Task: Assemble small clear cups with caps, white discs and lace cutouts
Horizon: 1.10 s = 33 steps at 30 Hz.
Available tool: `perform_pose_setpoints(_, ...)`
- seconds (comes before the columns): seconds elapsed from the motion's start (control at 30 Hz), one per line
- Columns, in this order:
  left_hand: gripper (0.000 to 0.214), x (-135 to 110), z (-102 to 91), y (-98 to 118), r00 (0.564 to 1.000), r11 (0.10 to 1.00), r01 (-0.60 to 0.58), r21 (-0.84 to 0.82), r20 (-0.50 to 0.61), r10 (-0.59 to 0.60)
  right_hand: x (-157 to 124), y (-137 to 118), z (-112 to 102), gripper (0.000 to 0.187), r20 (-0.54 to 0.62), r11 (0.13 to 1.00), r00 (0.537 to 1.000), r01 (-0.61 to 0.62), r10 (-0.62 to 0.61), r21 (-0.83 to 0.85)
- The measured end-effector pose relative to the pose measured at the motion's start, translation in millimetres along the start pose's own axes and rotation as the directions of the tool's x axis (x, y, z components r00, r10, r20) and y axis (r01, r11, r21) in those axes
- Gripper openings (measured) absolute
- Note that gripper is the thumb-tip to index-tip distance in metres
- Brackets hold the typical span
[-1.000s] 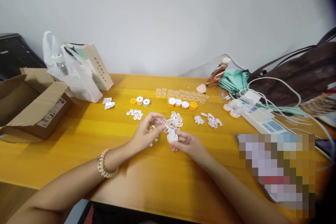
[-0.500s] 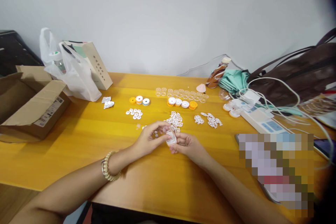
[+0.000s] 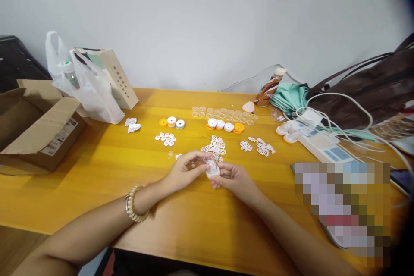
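Observation:
Both my hands meet over the middle of the yellow table. My left hand, with a bead bracelet on its wrist, pinches a small clear cap against a small white round part. My right hand grips that white part from below, fingers curled round it. Just beyond my fingers lies a heap of white lacy rings. Further back stand a row of white and orange discs and a line of clear cups.
An open cardboard box sits at the left with a white plastic bag and a paper box behind it. At the right lie a power strip with cables, a brown bag, a teal cloth and a bottle.
My left hand brought the clear cap down from above onto the white part in my right hand. Both hands are now pressed together round it.

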<state>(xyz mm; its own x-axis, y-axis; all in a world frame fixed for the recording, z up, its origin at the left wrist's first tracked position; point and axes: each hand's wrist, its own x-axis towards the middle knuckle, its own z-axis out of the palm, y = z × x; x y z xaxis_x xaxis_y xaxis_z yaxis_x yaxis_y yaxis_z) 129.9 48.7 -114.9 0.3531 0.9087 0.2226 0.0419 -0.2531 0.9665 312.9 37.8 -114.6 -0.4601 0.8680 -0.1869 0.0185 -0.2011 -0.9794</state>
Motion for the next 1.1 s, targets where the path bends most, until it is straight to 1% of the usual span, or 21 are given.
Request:
perform_pose_setpoints(0.13,0.021,-2,3.6,1,0.997,1.000,-0.001,0.004,-0.078,0.001,-1,1,6,0.024,-0.059,0.999,0.998,0.028,-0.029,-0.023)
perform_pose_setpoints(0.23,0.024,-4,6.5,3,0.995,1.000,0.000,0.023,-0.096,0.002,-3,1,10,0.026,-0.103,0.997,0.993,0.050,-0.055,-0.056)
perform_pose_setpoints(0.3,0.023,-4,7.6,3,0.996,1.000,-0.002,0.018,-0.094,0.003,-3,0,10,0.026,-0.094,0.998,0.994,0.053,-0.057,-0.047)
perform_pose_setpoints(0.37,0.023,-4,7.6,3,0.998,1.000,-0.012,-0.022,-0.064,0.011,-4,-1,7,0.024,-0.055,0.999,0.998,0.042,-0.042,-0.005)
perform_pose_setpoints(0.47,0.024,-3,6.2,2,0.999,0.989,-0.028,-0.144,0.013,0.030,-5,-3,4,0.024,0.022,0.997,1.000,0.019,-0.021,0.078)
perform_pose_setpoints(0.53,0.024,-2,4.8,4,0.998,0.974,-0.017,-0.226,0.052,0.030,-5,-3,3,0.024,0.058,0.992,0.998,0.005,-0.013,0.129)
perform_pose_setpoints(0.67,0.026,0,3.0,9,0.991,0.930,0.060,-0.362,0.130,-0.014,-4,-2,3,0.024,0.080,0.973,0.997,-0.008,-0.011,0.229)
perform_pose_setpoints(0.77,0.025,1,3.1,11,0.985,0.892,0.102,-0.441,0.167,-0.030,-4,-1,2,0.024,0.075,0.967,0.997,-0.013,-0.007,0.254)
perform_pose_setpoints(0.87,0.023,1,3.7,7,0.991,0.893,0.086,-0.442,0.132,-0.030,-4,0,2,0.024,0.072,0.977,0.997,-0.020,0.004,0.215)
perform_pose_setpoints(1.0,0.023,0,4.2,0,0.998,0.943,0.015,-0.332,0.065,0.007,-4,0,4,0.023,0.053,0.989,0.998,-0.036,0.028,0.143)
perform_pose_setpoints(1.1,0.024,0,4.7,-1,0.999,0.941,0.010,-0.337,0.038,0.003,-4,-1,7,0.024,0.017,0.988,0.999,-0.029,0.027,0.155)
